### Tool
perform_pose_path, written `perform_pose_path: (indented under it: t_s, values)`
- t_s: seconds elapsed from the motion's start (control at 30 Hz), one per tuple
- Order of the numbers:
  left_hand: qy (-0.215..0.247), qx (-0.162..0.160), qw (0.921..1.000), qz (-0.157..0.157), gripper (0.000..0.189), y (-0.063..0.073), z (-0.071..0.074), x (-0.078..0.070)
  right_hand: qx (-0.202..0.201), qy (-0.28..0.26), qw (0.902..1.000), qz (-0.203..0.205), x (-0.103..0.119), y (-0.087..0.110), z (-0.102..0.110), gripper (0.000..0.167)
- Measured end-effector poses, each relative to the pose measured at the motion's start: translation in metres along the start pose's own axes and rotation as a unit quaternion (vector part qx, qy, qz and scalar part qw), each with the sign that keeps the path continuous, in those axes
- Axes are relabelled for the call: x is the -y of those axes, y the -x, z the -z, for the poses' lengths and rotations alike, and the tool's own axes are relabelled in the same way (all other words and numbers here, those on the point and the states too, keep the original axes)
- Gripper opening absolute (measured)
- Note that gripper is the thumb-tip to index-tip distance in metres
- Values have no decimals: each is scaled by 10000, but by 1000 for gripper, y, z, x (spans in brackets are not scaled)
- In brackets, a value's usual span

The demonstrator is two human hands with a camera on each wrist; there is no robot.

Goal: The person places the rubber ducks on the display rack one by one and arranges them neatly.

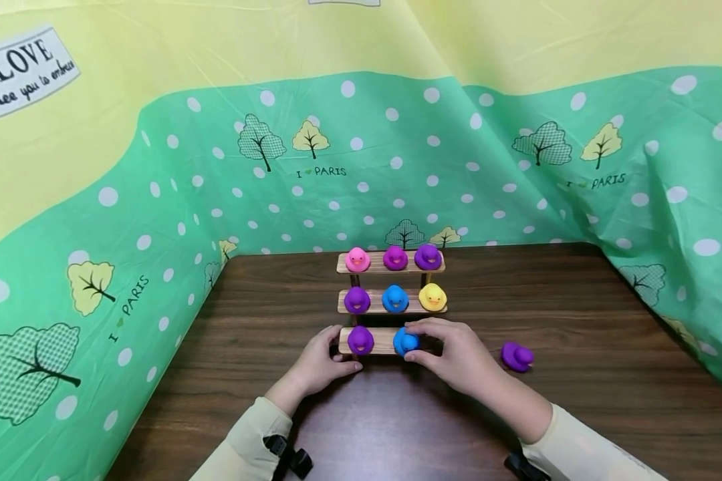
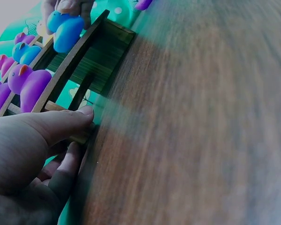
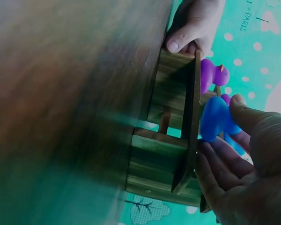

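A three-tier wooden stand [image 1: 380,336] carries small rubber ducks on every tier. With thumb and fingers, my left hand [image 1: 321,361] grips the left end of its lowest tier, beside a purple duck [image 1: 360,340]. My right hand [image 1: 457,353] pinches a blue duck [image 1: 406,342] at the right part of that tier; in the right wrist view the thumb lies on the blue duck [image 3: 214,119]. On the middle tier sit a purple duck [image 1: 357,300], a blue duck [image 1: 395,298] and a yellow duck [image 1: 433,297].
The top tier holds a pink duck [image 1: 357,259], a magenta duck [image 1: 395,258] and a purple duck [image 1: 428,256]. Another purple duck [image 1: 517,357] lies on the dark wooden table [image 1: 265,300], right of my right hand. A green and yellow printed cloth [image 1: 361,167] surrounds the table's back and sides.
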State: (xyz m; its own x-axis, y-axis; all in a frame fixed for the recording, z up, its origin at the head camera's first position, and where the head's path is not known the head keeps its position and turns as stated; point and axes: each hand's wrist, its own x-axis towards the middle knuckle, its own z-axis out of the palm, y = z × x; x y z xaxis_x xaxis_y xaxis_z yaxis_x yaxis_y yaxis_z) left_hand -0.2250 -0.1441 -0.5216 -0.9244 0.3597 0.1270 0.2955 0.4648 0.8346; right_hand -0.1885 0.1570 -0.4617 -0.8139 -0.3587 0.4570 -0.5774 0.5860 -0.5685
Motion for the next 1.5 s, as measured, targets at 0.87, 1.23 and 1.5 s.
perform_pose_path:
  t_s: [0.87, 1.23, 1.5]
  values:
    - [157, 59, 9998, 52, 59, 2, 1, 0, 423, 538, 9974, -244, 15, -20, -15, 39]
    - [97, 51, 9999, 46, 57, 1, 1, -1, 387, 641, 9969, -231, 17, -22, -15, 39]
    - [71, 36, 10000, -44, 56, 0, 1, 0, 326, 628, 9973, -209, 15, -22, -16, 38]
